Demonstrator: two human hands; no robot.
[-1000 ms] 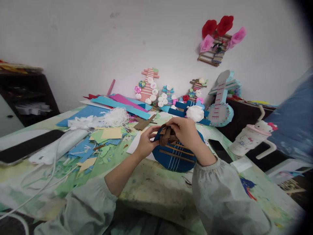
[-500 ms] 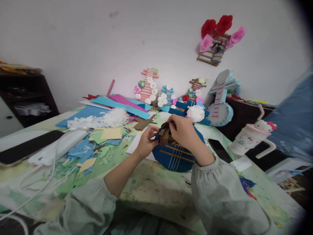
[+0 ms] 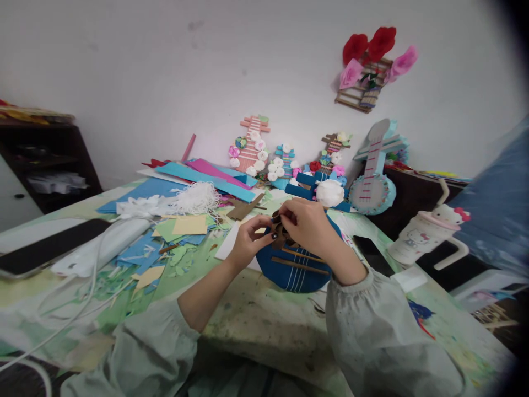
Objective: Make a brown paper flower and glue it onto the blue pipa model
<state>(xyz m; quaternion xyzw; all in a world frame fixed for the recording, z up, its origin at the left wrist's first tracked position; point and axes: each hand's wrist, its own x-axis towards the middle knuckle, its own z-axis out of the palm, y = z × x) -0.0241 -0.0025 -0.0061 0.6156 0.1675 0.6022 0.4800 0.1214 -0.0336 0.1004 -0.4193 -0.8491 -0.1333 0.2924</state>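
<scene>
My left hand (image 3: pixel 251 238) pinches the left side of a crumpled brown paper flower (image 3: pixel 279 236). From above, the bent fingers of my right hand (image 3: pixel 308 223) grip the same flower and hide part of it. Below both hands lies a dark blue paper lute (image 3: pixel 268 270) with white strings and brown strips across its round body. A large white paper flower (image 3: pixel 329 193) sits near its pegs, just beyond my right hand.
Left on the table are paper scraps (image 3: pixel 182 259), white string (image 3: pixel 198 197), coloured sheets (image 3: pixel 206 176) and a phone (image 3: pixel 49 247). Finished paper instruments (image 3: pixel 252 146) lean along the wall. A dark phone (image 3: pixel 372 255) and a lidded cup (image 3: pixel 421 237) stand right.
My left fingers have closed in farther over the brown flower, with the thumb now in front of it. The view has shifted slightly; the lute stays in place.
</scene>
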